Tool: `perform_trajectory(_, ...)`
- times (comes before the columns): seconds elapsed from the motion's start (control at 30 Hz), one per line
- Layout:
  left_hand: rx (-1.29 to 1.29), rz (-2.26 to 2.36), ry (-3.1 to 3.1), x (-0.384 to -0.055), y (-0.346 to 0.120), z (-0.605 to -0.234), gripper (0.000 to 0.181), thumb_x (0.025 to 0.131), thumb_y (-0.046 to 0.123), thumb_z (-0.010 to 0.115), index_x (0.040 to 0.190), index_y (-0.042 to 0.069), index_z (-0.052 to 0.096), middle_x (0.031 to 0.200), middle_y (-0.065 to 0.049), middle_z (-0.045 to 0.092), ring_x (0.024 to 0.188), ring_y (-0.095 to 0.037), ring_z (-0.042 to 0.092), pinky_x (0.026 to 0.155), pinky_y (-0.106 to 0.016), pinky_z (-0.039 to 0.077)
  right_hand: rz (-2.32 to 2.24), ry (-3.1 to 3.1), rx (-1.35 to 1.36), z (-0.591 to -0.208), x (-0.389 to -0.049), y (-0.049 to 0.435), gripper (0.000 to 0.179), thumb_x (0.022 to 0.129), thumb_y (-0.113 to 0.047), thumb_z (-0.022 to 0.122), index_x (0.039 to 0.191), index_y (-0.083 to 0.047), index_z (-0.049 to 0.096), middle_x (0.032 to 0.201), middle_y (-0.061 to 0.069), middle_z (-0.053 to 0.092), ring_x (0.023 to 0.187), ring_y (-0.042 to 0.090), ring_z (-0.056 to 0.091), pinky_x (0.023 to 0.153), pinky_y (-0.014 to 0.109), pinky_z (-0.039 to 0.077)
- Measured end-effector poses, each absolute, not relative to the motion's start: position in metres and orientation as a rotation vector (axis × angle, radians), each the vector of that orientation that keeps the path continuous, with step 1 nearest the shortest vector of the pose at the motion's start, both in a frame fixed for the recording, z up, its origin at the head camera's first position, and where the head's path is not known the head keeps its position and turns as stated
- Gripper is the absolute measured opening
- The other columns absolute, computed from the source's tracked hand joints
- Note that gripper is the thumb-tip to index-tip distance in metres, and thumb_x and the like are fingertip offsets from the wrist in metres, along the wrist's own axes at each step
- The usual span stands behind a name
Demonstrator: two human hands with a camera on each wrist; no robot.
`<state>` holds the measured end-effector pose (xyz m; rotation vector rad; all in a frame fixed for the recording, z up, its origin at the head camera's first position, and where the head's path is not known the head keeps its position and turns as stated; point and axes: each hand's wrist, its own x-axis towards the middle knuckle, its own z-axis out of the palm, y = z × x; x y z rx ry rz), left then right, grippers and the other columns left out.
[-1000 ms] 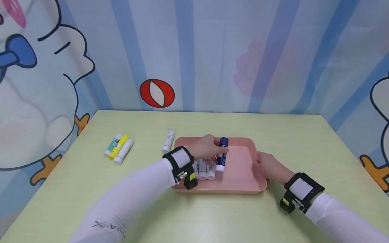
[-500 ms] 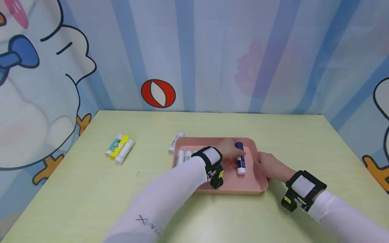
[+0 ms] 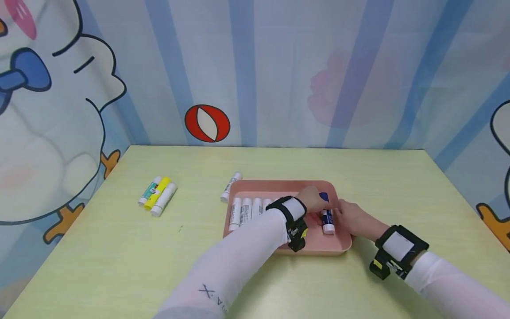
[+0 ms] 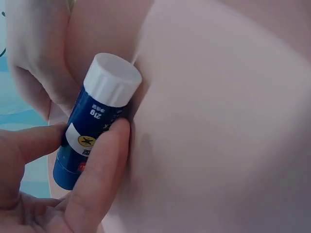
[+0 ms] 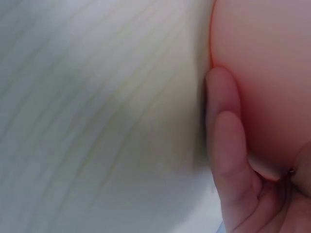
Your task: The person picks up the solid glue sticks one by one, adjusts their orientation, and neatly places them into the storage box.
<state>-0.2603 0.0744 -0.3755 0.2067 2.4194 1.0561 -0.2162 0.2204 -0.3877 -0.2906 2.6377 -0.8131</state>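
Between its thumb and fingers my left hand pinches a dark blue glue stick with a white end. The stick lies tilted by the right inner wall of the pink tray; whether it touches the floor there I cannot tell. At the tray's right side my right hand grips the wall. The right wrist view has its fingers against the outside of that wall. Several white glue sticks stand side by side in the tray's left part, some hidden by the left wrist.
One white glue stick lies on the table just outside the tray's back left corner. Farther left, a teal-and-white stick, a yellow stick and a white stick lie together. A patterned curtain hangs behind the table.
My left hand has carried the blue glue stick rightward across the tray to its right wall, uncovering the white sticks at left. My right hand keeps its grip on the tray.
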Motion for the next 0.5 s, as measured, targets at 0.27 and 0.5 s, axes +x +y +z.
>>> perform_trajectory(0.27, 0.23, 1.002, 2.51, -0.2548, 0.0756, -0.3736, 0.031, 0.09, 0.027, 0.07, 0.1, -0.001, 0.063, 0.072, -0.005, 0.062, 0.063, -0.015, 0.064, 0.059, -0.019, 0.048, -0.829, 2.635, -0.298, -0.3888, -0.217, 0.2213, 0.036, 0.104, -0.011, 0.031, 0.125, 0.018, 0.035, 0.096, 0.023, 0.054, 0.06, 0.019, 0.053, 0.051, 0.032, 0.045)
perform_trajectory(0.5, 0.192, 1.005, 2.498, -0.2589, 0.0804, -0.3799, 0.021, 0.088, 0.018, 0.071, 0.089, -0.002, 0.063, 0.06, -0.006, 0.063, 0.052, -0.018, 0.066, 0.055, -0.016, 0.047, -0.846, 2.642, -0.3, -0.3895, -0.2165, 0.2217, 0.033, 0.105, -0.012, 0.03, 0.122, 0.015, 0.04, 0.094, 0.021, 0.054, 0.06, 0.02, 0.052, 0.051, 0.033, 0.044)
